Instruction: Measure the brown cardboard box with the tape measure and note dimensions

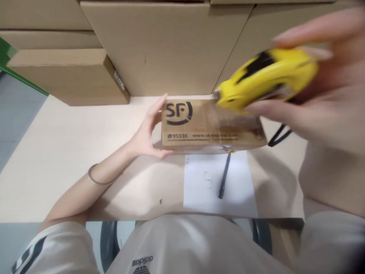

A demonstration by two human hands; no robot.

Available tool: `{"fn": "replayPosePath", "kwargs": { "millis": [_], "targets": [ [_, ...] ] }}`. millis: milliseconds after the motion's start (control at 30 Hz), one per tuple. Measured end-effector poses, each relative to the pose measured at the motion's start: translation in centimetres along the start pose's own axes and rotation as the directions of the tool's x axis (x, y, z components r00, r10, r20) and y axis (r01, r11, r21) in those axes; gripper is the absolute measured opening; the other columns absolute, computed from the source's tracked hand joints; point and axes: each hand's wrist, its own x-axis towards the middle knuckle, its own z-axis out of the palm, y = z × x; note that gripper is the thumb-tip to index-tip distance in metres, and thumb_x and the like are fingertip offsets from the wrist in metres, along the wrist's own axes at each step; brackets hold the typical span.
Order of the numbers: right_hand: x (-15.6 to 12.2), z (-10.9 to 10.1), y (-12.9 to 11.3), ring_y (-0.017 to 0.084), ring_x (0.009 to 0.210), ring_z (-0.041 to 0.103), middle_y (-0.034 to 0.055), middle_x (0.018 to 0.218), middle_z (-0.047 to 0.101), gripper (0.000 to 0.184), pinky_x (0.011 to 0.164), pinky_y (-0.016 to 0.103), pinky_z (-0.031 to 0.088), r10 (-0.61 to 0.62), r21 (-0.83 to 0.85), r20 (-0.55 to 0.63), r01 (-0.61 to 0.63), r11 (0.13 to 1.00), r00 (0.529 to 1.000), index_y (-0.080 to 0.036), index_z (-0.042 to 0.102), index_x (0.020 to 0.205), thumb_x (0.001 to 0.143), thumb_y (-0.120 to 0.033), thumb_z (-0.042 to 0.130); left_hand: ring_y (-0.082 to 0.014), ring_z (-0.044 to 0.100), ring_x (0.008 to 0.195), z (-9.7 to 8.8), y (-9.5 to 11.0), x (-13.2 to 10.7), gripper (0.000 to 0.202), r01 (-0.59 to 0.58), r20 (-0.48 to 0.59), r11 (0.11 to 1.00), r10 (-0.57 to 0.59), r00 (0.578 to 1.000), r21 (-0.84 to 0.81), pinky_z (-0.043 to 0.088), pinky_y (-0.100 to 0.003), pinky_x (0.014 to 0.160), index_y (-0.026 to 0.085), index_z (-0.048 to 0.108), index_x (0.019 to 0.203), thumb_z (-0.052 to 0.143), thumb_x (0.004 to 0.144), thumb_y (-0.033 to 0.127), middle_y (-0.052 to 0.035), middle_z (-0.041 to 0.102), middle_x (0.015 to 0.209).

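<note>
Cardboard box (205,123) steadied, yellow tool (268,76) at its corner
One end is clasped by the left hand (146,133); the yellow tool, enclosed by the right hand (313,102), touches the opposite far corner. A firm, unmoving hold on the box is judged best.

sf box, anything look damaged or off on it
The box looks scuffed and darker at its right end under wrinkled glossy tape, though blur hides detail. The left hand grips its left end; the right hand holds a yellow tool at its far right corner.
</note>
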Motion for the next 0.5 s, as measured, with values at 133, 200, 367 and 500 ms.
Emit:
{"fn": "replayPosePath", "kwargs": {
  "millis": [133, 200, 367, 500],
  "targets": [
    [3.6, 5.1, -2.6, 0.019, 0.106, 0.065, -0.0032, 0.128, 0.063, 0.039, 0.088, 0.032, 0.056, -0.3, -0.16, 0.268, 0.35, 0.923, 0.916, -0.033, 0.06, 0.127, 0.09, -0.035, 0.069, -0.037, 0.052, 0.137, 0.2, -1.6, -0.6, 0.143, -0.11, 0.031, 0.99, 0.113, 0.993, -0.085, 0.048, -0.055, 0.111, 0.039, -0.006, 0.158, 0.093, 0.057, 0.049, -0.0114, 0.038, 0.156],
    [4.8, 6.6, -2.8, 0.018, 0.103, 0.064, -0.0011, 0.126, 0.066, 0.035, 0.089, 0.032, 0.054, -0.331, -0.152, 0.371, 0.409, 0.9, 0.867, -0.027, 0.058, 0.129, 0.094, -0.033, 0.061, -0.0362, 0.047, 0.143, 0.1, -1.8, -0.8, 0.14, -0.135, 0.045, 0.988, 0.138, 0.989, -0.072, 0.046, -0.055, 0.114, 0.041, -0.01, 0.158, 0.092, 0.06, 0.046, -0.0102, 0.031, 0.162],
    [5.5, 6.4, -2.9, 0.016, 0.099, 0.063, -0.0033, 0.123, 0.068, 0.031, 0.088, 0.03, 0.05, -0.252, -0.244, 0.457, 0.392, 0.887, 0.853, -0.029, 0.057, 0.128, 0.097, -0.031, 0.055, -0.0371, 0.042, 0.146, -0.1, -1.5, -1.3, 0.138, 0.0, 0.051, 0.999, 0.002, 0.999, -0.034, 0.042, -0.059, 0.116, 0.044, -0.012, 0.157, 0.088, 0.063, 0.052, -0.0093, 0.032, 0.162],
    [3.4, 2.8, -1.2, 0.015, 0.077, 0.062, -0.0042, 0.1, 0.071, 0.038, 0.077, 0.032, 0.051, -0.115, -0.314, 0.322, 0.221, 0.924, 0.94, -0.034, 0.066, 0.121, 0.084, -0.036, 0.074, -0.0409, 0.042, 0.144, -0.3, -1.7, -1.7, 0.133, 0.218, -0.003, 0.975, -0.218, 0.976, 0.052, 0.039, -0.061, 0.117, 0.04, 0.021, 0.156, 0.087, 0.045, 0.073, -0.0102, 0.042, 0.154]
  ]
}}
